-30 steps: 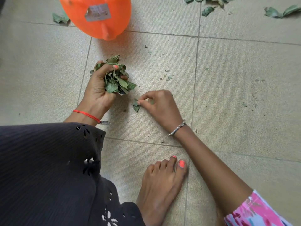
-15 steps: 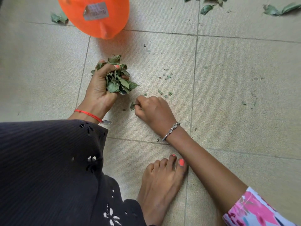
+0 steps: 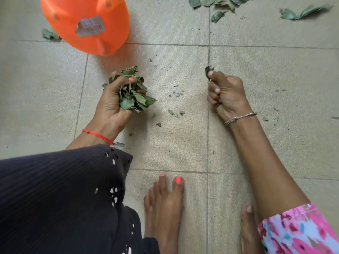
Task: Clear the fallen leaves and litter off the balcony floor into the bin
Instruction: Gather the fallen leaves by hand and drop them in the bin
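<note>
Head view, looking down on a balcony floor of pale, rough-textured square tiles with thin dark joints; no wall or railing falls within the frame. A dark ribbed garment with small cut-out holes fills the lower left and hides the floor beneath it. The orange plastic bin occupies the upper left, cut off by the top edge, with a worn label too blurred to read; its mouth is not visible. The right forearm runs from a pink floral sleeve at the lower right up to the right hand at centre right, whose fingers are curled into a fist, thumb and forefinger pinching a small leaf piece over a tile joint. Two bare feet stand at the bottom: the left foot in full, the right foot partly covered by the forearm. The left hand, left of centre and just below the bin, grips a wad of dry green leaves, fingers wrapped round it. Loose leaves lie along the top edge, partly cropped, with one curled leaf at the upper right and another beside the bin. Small leaf fragments dot the tile between the hands. A red thread circles the left wrist, a thin bracelet the right.
</note>
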Tool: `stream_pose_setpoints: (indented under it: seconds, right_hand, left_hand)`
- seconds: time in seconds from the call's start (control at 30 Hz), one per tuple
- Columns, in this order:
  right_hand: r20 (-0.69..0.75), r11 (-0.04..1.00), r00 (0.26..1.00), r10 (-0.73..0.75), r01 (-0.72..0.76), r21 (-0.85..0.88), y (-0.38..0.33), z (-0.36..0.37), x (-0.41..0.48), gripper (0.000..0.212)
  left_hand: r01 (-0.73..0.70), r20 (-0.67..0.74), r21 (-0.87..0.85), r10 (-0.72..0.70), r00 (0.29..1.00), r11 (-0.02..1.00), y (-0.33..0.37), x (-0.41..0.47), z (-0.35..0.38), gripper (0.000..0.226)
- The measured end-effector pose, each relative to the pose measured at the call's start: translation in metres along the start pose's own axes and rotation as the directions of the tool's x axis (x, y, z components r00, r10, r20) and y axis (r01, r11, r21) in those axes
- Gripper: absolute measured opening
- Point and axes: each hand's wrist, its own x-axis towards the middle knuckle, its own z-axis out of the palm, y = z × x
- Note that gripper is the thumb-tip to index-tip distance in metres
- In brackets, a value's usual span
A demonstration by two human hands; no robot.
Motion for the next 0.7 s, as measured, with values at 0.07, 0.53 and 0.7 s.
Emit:
stream_pose_setpoints:
  seconds: [0.07,0.53,0.7]
  right_hand:
    - [-0.024,0.999,0.998,-0.05,0.05,0.004,-0.005,-0.002,0.01,0.032]
    - [-0.142,0.655,0.792,-0.594,0.373,-0.657,-0.018,-0.013,0.099,0.008]
    - [-0.234,0.686,0.82,-0.522,0.241,-0.687,-0.024,-0.007,0.102,0.007]
  left_hand:
    - [-0.111,-0.027,0.088,0.114,0.993,0.99,-0.001,0.0,0.005,0.058]
    - [0.108,0.079,-0.993,0.434,0.898,-0.044,0.213,0.188,-0.143,0.026]
    - [0.17,0.117,-0.977,0.352,0.929,-0.125,0.24,0.194,-0.151,0.036]
